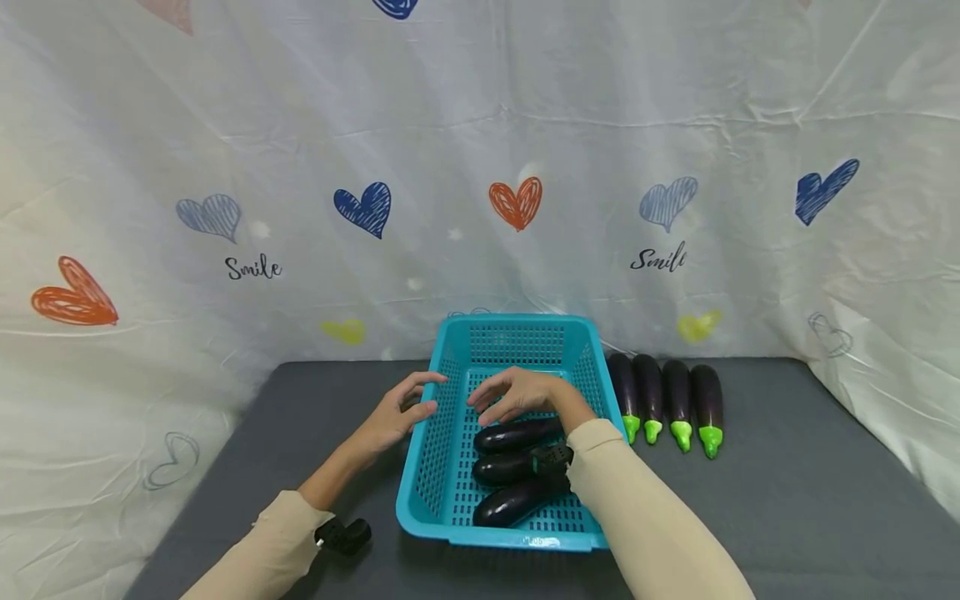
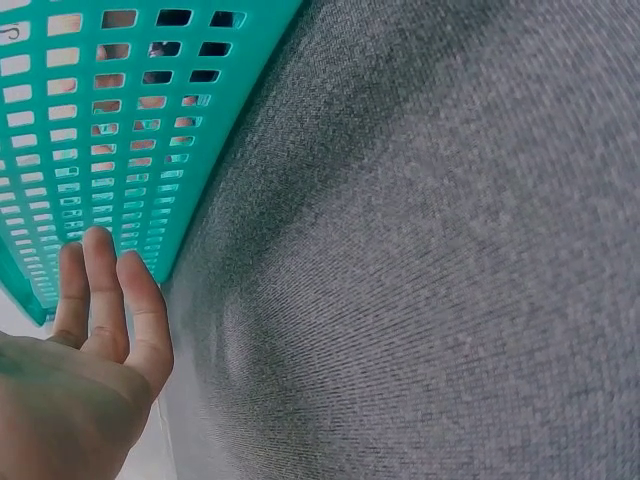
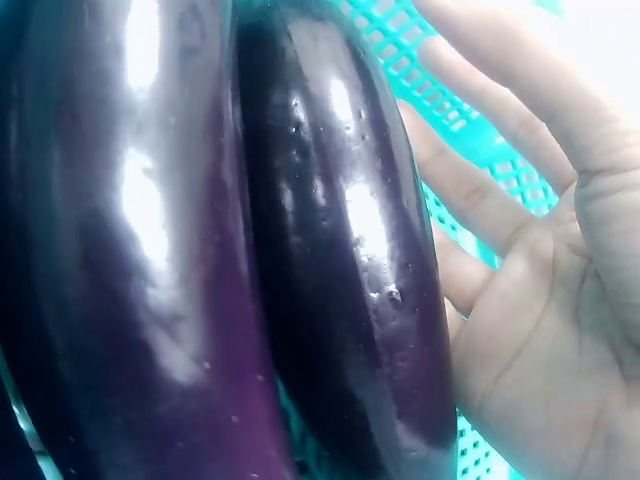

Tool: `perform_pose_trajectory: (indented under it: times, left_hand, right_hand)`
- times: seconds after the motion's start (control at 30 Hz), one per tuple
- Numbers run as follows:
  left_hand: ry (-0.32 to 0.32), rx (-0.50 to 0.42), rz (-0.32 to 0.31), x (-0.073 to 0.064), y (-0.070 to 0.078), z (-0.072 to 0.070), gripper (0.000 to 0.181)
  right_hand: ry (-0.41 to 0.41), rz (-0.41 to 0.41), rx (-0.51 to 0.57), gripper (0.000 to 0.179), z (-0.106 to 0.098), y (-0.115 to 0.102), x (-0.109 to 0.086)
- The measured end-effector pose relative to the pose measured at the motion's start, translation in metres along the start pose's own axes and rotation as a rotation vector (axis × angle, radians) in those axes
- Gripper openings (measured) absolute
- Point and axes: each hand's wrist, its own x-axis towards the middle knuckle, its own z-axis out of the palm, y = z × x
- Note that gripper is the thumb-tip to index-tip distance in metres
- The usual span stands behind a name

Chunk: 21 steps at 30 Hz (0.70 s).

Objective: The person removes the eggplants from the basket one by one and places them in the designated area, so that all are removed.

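A blue-green plastic basket (image 1: 517,537) holds three dark purple eggplants, lying crosswise one behind another: a rear one (image 1: 516,435), a middle one (image 1: 501,469) and a front one (image 1: 510,503). Their right ends are hidden behind my right arm. Over the inside of the basket, my right hand (image 1: 528,392) is just behind the rear eggplant, fingers loosely bent with nothing in them. In the right wrist view its palm (image 3: 540,340) faces a glossy eggplant (image 3: 345,230). My left hand (image 1: 397,412) is at the left rim, and its relaxed fingers (image 2: 145,310) overlap the outer wall.
To the right of the basket, several eggplants (image 1: 678,400) with bright green caps lie side by side on the grey cloth-covered table (image 1: 780,508). A pale curtain (image 1: 585,250) printed with hearts hangs behind the table's far edge.
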Motion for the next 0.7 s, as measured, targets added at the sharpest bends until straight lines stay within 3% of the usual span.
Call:
perform_pose_trajectory:
  times: [0.4, 0.7]
  left_hand:
    - [0.000, -0.023, -0.012, -0.0005, 0.0018, -0.0018, 0.042]
    - [-0.006, -0.012, 0.019, 0.0002, -0.0007, -0.0009, 0.042]
  right_hand:
    - [0.016, 0.006, -0.016, 0.049, 0.0039, 0.0017, -0.0038]
    - [-0.043, 0.013, -0.052, 0.048, 0.0036, 0.0011, -0.0067]
